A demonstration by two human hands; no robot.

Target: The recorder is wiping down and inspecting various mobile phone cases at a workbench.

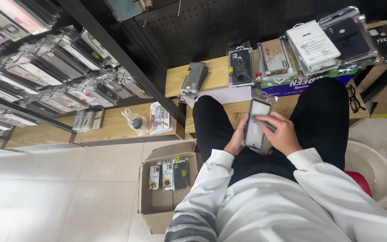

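I sit with a packaged phone case (255,122) held over my lap. My left hand (234,141) grips its left edge from below. My right hand (283,133) lies over its right side, thumb across the clear wrapper. The case is dark with a glossy plastic sleeve and points away from me. Both sleeves are white. My legs in black trousers (323,116) frame the hands.
A wooden shelf (216,74) ahead carries several packaged cases (241,66), a white box (312,44) and a blue box (307,81). An open cardboard box (166,188) with cases sits on the floor at left. Racks of cases (45,76) fill the left. Glasses (354,99) lie at right.
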